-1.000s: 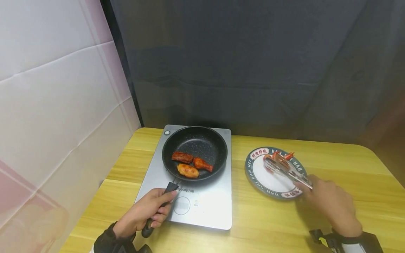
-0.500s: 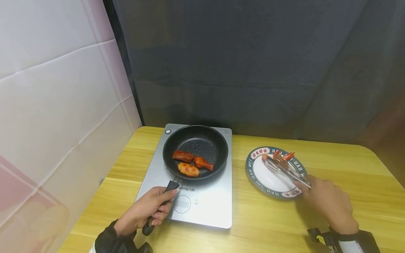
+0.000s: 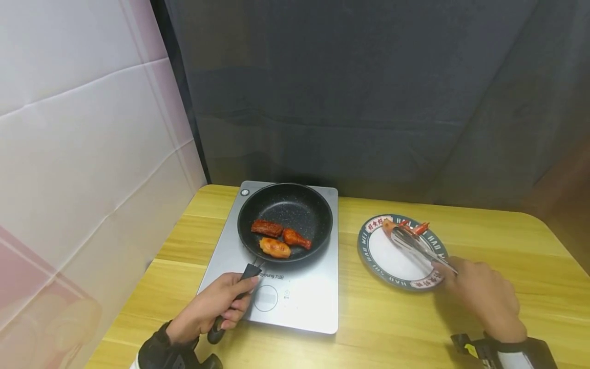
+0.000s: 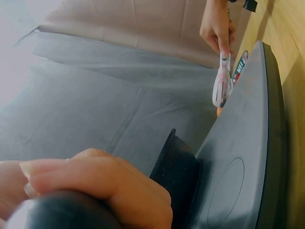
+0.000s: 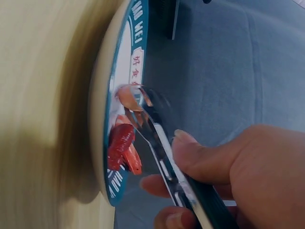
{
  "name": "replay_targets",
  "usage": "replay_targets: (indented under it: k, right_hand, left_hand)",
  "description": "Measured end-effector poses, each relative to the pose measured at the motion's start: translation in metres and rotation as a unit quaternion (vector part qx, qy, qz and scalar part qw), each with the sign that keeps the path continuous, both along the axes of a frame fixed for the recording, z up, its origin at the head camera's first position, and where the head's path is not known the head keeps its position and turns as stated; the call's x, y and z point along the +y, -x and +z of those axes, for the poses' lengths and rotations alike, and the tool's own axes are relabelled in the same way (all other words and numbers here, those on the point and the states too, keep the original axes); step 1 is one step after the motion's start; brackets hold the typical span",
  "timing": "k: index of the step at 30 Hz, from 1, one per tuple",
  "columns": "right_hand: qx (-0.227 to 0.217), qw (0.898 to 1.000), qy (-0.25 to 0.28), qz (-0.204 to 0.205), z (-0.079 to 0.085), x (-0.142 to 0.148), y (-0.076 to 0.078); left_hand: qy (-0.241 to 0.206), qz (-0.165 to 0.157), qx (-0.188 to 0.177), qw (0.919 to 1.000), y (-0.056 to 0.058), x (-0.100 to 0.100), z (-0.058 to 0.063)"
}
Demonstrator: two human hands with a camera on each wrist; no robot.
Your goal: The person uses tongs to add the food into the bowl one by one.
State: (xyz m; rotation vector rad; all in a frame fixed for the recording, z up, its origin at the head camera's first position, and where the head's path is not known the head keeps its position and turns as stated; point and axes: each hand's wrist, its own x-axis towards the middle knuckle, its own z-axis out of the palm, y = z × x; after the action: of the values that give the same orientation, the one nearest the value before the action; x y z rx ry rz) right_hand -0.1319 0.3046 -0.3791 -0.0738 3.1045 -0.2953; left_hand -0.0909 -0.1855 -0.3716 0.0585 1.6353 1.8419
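My left hand (image 3: 226, 302) grips the black handle (image 3: 249, 274) of a frying pan (image 3: 299, 210), which stands on a silver induction cooker. Inside the pan lie a rib-like dark red piece (image 3: 266, 228), a drumstick (image 3: 296, 238) and a golden chicken wing (image 3: 274, 247). With my right hand (image 3: 481, 292) I hold metal tongs (image 3: 421, 249) low over a white plate with a dark green rim (image 3: 369, 261). The tongs' tips are at a rounded orange food piece (image 5: 128, 97); red pieces (image 5: 121, 139) lie beside it on the plate, partly hidden behind the tongs in the head view.
The induction cooker (image 3: 313, 307) has a round control marking at its front. Wooden table (image 3: 359, 328) lies around cooker and plate. A dark curtain (image 3: 369, 102) hangs behind, and a pale panel (image 3: 92, 143) stands along the left.
The tongs' arms have come closer together, and their tips now meet the orange piece near the plate's far left rim. The left hand and pan stay put.
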Motion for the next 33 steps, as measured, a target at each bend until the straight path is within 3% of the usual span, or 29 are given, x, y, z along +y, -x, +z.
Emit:
replay_targets:
  k: [19, 26, 33]
  right_hand:
    - [0.033, 0.999, -0.005, 0.018, 0.002, 0.001, -0.001]
    - [0.086, 0.995, 0.006, 0.043, 0.017, -0.012, 0.001]
    - [0.144, 0.985, 0.015, 0.088, 0.048, -0.039, 0.012]
  left_hand:
    - [-0.006, 0.0, -0.004, 1.0, 0.001, 0.0, 0.0]
    - [0.002, 0.002, -0.007, 1.0, 0.001, 0.0, 0.0]
    - [0.006, 0.004, -0.013, 0.9999, 0.0, 0.0, 0.0]
